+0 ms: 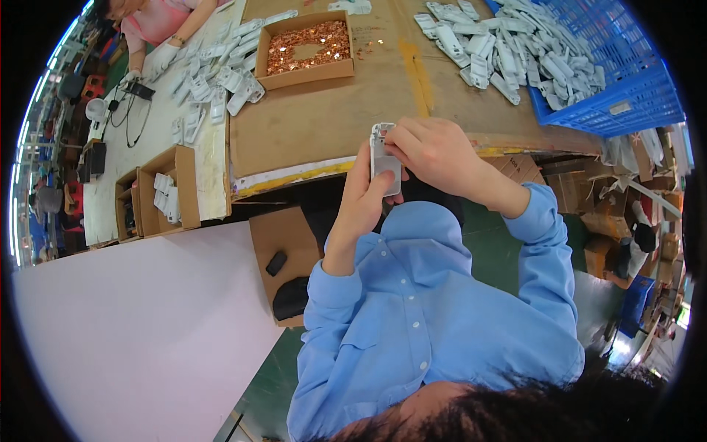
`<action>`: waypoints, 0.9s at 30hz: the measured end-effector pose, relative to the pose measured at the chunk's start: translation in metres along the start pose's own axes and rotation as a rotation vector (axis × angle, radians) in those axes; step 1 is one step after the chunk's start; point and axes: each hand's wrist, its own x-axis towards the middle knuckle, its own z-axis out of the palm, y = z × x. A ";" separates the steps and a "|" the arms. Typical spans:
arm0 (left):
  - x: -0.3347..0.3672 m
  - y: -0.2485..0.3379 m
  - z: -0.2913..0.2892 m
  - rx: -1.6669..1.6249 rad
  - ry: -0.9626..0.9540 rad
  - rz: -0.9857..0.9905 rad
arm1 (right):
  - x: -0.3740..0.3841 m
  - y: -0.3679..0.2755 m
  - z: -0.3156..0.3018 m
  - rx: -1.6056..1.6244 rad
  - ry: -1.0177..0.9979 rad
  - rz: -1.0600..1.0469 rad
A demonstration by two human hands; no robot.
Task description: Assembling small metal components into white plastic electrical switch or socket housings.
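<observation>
In front of my chest I hold a white plastic housing [388, 174], a long hollow shell standing nearly upright with its open side showing. My left hand [358, 200] is closed around its left edge and lower part. At the shell's upper end, my right hand [436, 153] presses bent fingertips together against the inside; whatever they pinch is hidden. Beyond my hands, a cardboard box [306, 79] on the table holds many small shiny copper-coloured metal pieces. A pile of similar white housings [490, 46] spills out of a blue plastic crate [639, 103] at the far right.
The cardboard-covered table [294, 140] has its front edge just beyond my hands. More white housings [218, 72] lie left of the copper pieces, near a co-worker's gloved hand [159, 60]. A small carton [187, 193] of white parts sits at the left, above a white panel [140, 317].
</observation>
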 end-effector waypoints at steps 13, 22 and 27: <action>-0.022 -0.014 0.022 0.071 0.014 0.082 | -0.032 -0.010 -0.003 0.137 0.111 0.074; -0.029 -0.022 0.029 -0.014 0.079 0.110 | -0.045 -0.024 -0.011 0.263 0.047 0.330; -0.030 -0.024 0.035 0.071 0.229 0.134 | -0.047 -0.030 -0.007 0.279 0.078 0.307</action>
